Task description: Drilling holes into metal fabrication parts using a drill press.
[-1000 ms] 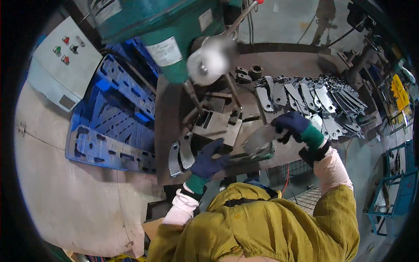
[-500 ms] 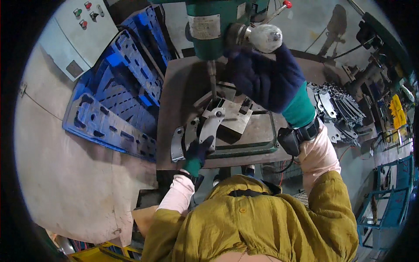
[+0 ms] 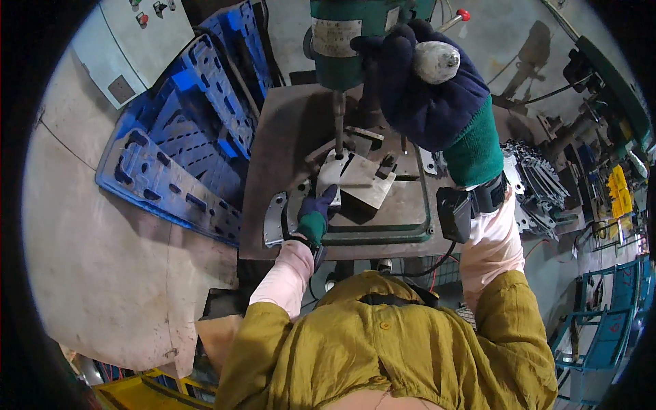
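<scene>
My right hand, in a dark blue and green knit glove, wraps round the pale, film-wrapped knob of the drill press's feed handle. Near the press's table front, my gloved left hand grips the near end of a curved steel plate. The plate's far end lies on a metal fixture block, right below the drill spindle. Whether the drill tip touches the plate I cannot tell. Two similar curved plates, one of them the outer plate, lie left of my left hand.
The green drill press head stands above the steel table. A heap of metal plates lies at the right. Blue plastic pallets and a grey control box stand left. A cable hangs from my right wrist device.
My left hand has pushed the curved plate away from me, bringing its far end under the spindle. My right hand has shifted to close round the knob. The whole view has tilted slightly.
</scene>
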`<state>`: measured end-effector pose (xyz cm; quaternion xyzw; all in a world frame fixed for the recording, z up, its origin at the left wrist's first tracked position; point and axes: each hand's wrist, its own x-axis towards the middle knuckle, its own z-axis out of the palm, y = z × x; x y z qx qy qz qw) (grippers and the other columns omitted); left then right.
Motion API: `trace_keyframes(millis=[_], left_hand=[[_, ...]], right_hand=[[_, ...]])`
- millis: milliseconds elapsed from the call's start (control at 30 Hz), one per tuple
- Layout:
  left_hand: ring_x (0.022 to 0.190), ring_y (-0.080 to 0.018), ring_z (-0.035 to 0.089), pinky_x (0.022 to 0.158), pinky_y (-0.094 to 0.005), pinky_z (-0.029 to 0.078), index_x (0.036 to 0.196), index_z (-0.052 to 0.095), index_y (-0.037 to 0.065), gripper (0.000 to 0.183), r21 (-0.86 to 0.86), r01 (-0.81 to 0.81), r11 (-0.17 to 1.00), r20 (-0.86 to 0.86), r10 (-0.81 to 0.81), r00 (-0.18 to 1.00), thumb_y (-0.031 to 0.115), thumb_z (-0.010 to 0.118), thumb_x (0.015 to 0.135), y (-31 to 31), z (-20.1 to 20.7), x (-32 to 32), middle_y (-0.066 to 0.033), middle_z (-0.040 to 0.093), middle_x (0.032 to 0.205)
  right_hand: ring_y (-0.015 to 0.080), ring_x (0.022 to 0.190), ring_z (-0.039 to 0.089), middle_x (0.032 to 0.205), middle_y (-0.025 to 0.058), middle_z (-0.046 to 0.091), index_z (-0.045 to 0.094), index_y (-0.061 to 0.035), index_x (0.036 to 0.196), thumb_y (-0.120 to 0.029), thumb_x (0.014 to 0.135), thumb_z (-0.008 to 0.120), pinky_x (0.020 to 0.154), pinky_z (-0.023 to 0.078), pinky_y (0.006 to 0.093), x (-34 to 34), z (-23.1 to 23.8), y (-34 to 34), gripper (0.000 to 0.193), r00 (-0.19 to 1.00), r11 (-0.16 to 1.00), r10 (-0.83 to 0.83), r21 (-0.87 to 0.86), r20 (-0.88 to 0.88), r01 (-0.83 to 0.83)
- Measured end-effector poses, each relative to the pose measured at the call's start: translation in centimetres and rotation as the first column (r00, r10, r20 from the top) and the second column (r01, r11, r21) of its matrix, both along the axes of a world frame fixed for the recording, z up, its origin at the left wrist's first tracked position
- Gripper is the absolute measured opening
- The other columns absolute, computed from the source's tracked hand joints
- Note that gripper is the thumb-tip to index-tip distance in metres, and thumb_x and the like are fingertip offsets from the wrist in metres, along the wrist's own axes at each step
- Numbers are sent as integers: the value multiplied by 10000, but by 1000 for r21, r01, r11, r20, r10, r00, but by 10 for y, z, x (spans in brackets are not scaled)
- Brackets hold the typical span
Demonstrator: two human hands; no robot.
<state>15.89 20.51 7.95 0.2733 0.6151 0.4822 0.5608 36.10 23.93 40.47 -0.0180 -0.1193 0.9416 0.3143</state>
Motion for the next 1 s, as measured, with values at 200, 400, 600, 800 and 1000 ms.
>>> trace_keyframes(millis=[200, 400, 600, 800, 1000], left_hand=[[743, -188, 668, 584, -310, 538, 1027, 656, 13, 548, -109, 37, 993, 25, -35, 999, 469, 790, 753, 8, -8, -5, -131, 678, 980], [728, -180, 665, 582, -309, 523, 985, 668, -3, 520, 149, 3, 989, 9, -4, 1000, 450, 787, 761, -1, -12, 2, -126, 683, 935], [824, -212, 654, 689, -363, 523, 1094, 653, -25, 598, 53, -32, 998, 134, 25, 991, 452, 784, 757, -4, 1, 6, -120, 675, 1007], [1002, -351, 642, 850, -429, 499, 1249, 600, 29, 811, -163, 15, 987, -459, -89, 884, 611, 746, 705, 6, -1, -5, -183, 663, 1143], [1113, -429, 584, 925, -458, 450, 1189, 643, 27, 834, -121, 16, 993, -559, -81, 825, 692, 693, 689, 6, -8, -2, -256, 634, 1177]], right_hand=[[198, 802, 686, 929, 51, 684, 553, 17, 1250, -279, 955, 555, 658, 599, 328, -7, -42, -12, 418, 936, 939, -336, 121, 104, 323], [204, 808, 663, 938, 98, 676, 545, 35, 1264, -226, 928, 576, 724, 569, 366, -3, -90, -23, 427, 863, 906, -357, 357, 359, 227], [169, 638, 625, 813, 97, 670, 670, 19, 1073, -71, 823, 635, 594, 507, 299, -2, -148, 0, 269, 405, 480, -821, 870, 402, 109], [151, 638, 626, 783, 94, 682, 681, -3, 1055, -124, 825, 638, 592, 500, 298, -11, -178, 23, 263, -46, 542, -831, 826, 554, 156], [266, 701, 680, 774, 158, 688, 689, -76, 1029, -260, 795, 688, 653, 517, 382, 0, -207, 44, 297, -306, 334, -895, 942, 324, 20]])
